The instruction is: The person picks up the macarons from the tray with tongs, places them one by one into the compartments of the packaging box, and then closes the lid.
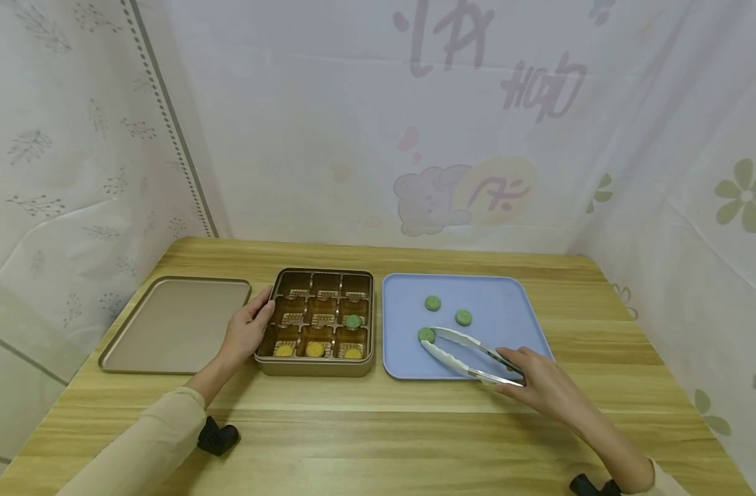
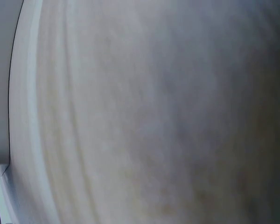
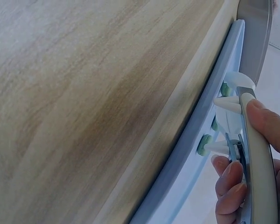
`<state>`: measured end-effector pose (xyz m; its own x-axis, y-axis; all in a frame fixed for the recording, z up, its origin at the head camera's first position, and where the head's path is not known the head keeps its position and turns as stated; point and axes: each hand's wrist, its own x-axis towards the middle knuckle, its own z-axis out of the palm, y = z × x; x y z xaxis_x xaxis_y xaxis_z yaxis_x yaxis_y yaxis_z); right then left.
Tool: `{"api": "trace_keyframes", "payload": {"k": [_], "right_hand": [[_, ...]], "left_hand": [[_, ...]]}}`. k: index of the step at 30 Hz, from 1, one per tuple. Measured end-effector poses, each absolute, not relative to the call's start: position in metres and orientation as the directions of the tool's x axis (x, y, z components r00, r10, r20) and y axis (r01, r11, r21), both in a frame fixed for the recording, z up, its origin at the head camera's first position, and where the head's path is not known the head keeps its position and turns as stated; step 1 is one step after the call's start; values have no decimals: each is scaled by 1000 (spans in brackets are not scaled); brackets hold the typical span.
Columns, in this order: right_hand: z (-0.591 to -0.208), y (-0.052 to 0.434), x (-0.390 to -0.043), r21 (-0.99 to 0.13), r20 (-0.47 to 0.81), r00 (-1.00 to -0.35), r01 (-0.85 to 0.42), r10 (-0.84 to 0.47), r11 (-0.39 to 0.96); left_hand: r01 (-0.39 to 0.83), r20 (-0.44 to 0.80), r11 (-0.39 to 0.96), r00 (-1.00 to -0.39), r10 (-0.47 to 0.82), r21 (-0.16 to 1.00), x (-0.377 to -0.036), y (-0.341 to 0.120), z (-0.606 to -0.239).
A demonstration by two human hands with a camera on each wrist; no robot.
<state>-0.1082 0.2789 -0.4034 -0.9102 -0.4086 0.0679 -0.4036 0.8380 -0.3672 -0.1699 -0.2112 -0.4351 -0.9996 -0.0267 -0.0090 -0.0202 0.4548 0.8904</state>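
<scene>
My left hand [image 1: 244, 334] rests against the left side of a gold square box [image 1: 316, 368], its thumb at the rim. Inside is a brown divided insert. Yellow round cakes [image 1: 315, 349] sit in the three front compartments, and a green round cake [image 1: 353, 322] in the right compartment of the middle row. My right hand [image 1: 542, 386] holds metal tongs [image 1: 489, 355] with white scalloped tips. The tips are spread at a green cake [image 1: 426, 335] on the blue tray [image 1: 409, 368]. Two more green cakes [image 1: 432, 303] lie behind it.
A flat gold lid [image 1: 173, 324] lies on the wooden table [image 1: 353, 441], left of the box. Two black objects lie near the forearms, one [image 1: 218, 436] by the left sleeve, one [image 1: 591, 485] by the right. Printed curtains surround the table's back and sides.
</scene>
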Motion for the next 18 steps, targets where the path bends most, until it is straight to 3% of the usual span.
{"api": "trace_keyframes", "payload": {"k": [18], "right_hand": [[-401, 277, -107, -376, 59, -917, -386, -394, 842]], "left_hand": [[-11, -1, 469, -1000, -22, 883, -168, -210, -434]]}}
